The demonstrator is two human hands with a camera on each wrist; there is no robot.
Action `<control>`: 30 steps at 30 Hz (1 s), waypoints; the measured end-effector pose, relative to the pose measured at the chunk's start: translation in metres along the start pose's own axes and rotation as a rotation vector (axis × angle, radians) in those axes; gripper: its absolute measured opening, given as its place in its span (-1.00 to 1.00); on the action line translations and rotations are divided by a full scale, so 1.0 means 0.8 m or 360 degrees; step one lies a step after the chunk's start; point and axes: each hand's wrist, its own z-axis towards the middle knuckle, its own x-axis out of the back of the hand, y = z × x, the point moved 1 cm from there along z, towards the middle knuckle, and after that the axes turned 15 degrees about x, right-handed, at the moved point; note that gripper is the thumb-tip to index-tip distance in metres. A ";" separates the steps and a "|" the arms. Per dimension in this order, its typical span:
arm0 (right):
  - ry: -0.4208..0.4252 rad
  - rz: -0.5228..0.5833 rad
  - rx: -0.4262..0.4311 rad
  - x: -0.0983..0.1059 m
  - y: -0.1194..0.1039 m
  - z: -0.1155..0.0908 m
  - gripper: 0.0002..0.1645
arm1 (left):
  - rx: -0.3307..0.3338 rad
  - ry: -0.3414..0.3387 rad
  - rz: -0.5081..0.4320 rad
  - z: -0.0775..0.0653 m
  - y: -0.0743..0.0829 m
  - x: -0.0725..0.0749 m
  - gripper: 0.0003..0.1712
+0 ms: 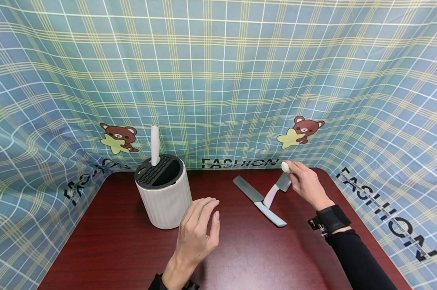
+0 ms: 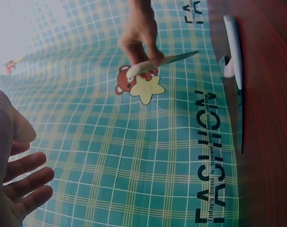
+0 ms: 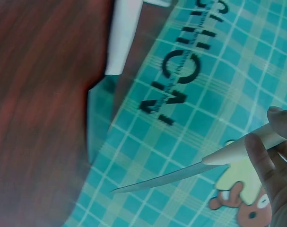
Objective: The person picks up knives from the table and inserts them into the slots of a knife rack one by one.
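My right hand (image 1: 307,183) grips a small knife (image 3: 228,153) by its white handle, above the far right of the table. Its slim, pointed blade (image 3: 157,181) shows bare in the right wrist view. Below and left of that hand, a knife with a light blue handle (image 1: 271,214) lies on the table, crossing the handle end of a white-handled knife (image 1: 271,196). My left hand (image 1: 196,231) holds nothing, its fingers loosely bent, just in front and to the right of a white ribbed knife block (image 1: 169,207). One white knife handle (image 1: 155,145) stands upright in the block's black slotted top.
The dark red table (image 1: 236,249) ends at a checked cloth (image 1: 218,88) that hangs behind and on both sides. Bear pictures and black lettering are printed on the cloth. A black strap (image 1: 332,219) circles my right wrist.
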 end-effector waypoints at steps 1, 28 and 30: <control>0.0008 -0.0002 0.0008 0.001 -0.003 0.003 -0.42 | 0.0000 -0.0001 0.0000 0.000 0.000 0.000 -0.74; 0.0197 0.0023 0.0229 0.041 -0.096 0.079 -0.25 | 0.0003 -0.0011 -0.0022 0.001 0.004 0.000 -0.73; 0.0201 0.0033 0.0242 0.044 -0.102 0.082 -0.23 | 0.0003 -0.0010 -0.0023 0.001 0.004 0.000 -0.73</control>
